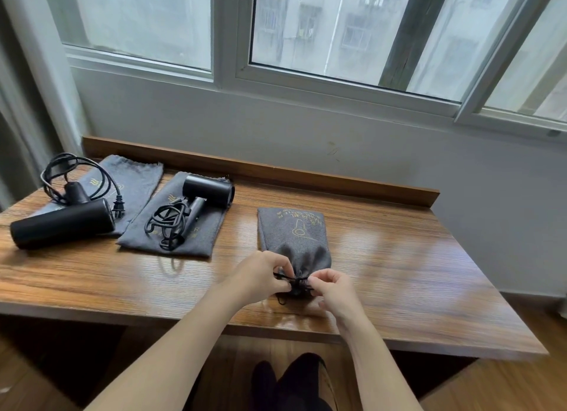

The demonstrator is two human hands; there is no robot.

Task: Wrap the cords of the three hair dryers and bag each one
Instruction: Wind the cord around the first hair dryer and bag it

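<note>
Fingers (283,265) of the left hand (260,275) and the right hand (334,288) pinch the black drawstring (296,280) at the gathered mouth of a full grey bag (296,239), lying near the table's (399,272) front edge. Whatever fills the bag is hidden by the cloth. Two black hair dryers (64,222) (210,191) lie uncovered on flat grey bags (138,177) (196,235) at the left, their cords (167,223) loosely tangled; the far-left dryer sits close to the table's left edge. Bare wood stretches to the right of the hands.
</note>
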